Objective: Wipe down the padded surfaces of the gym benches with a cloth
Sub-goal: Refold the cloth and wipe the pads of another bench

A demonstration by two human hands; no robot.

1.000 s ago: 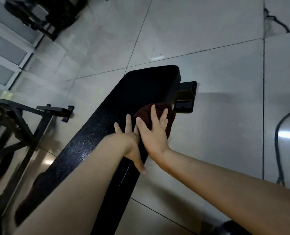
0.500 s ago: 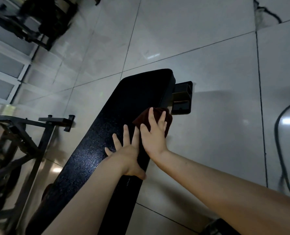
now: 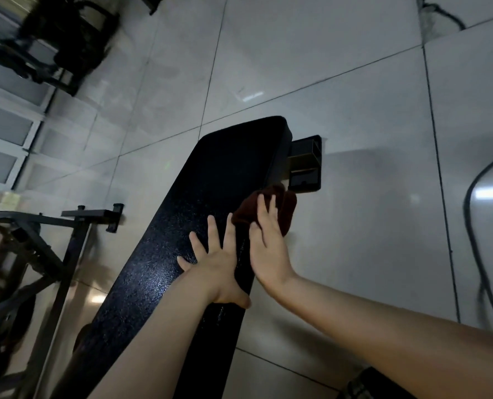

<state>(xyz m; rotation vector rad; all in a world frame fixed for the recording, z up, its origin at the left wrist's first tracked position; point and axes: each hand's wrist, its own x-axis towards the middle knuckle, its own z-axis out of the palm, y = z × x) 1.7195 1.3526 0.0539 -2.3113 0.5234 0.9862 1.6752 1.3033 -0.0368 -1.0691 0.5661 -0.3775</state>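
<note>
The pale tiled floor (image 3: 354,82) fills most of the frame, glossy, with dark grout lines crossing it. Over it the long black bench (image 3: 205,197) runs from the lower left up to the middle of the frame, its padded top grainy and faintly shiny, its rounded end just above centre. A black metal rack (image 3: 66,246) stands at the left edge, beside the bench but apart from it. A dark, blurred machine (image 3: 61,38) sits in the upper left corner, well apart from the bench. A black cable (image 3: 475,226) curves down the right edge of the frame. A black square metal foot (image 3: 305,165) sticks out from under the bench's far end, on its right side.

Two bare forearms reach in from the bottom. The left hand (image 3: 216,260) lies flat on the padded top near its right edge, fingers spread and straight, grasping nothing, the thumb hooked over the edge. The right hand (image 3: 268,246), just beside it, has straight fingers and presses a dark brown cloth (image 3: 285,205) against the right side of the padding. The cloth is bunched under the fingertips, just below the metal foot, right of centre.
</note>
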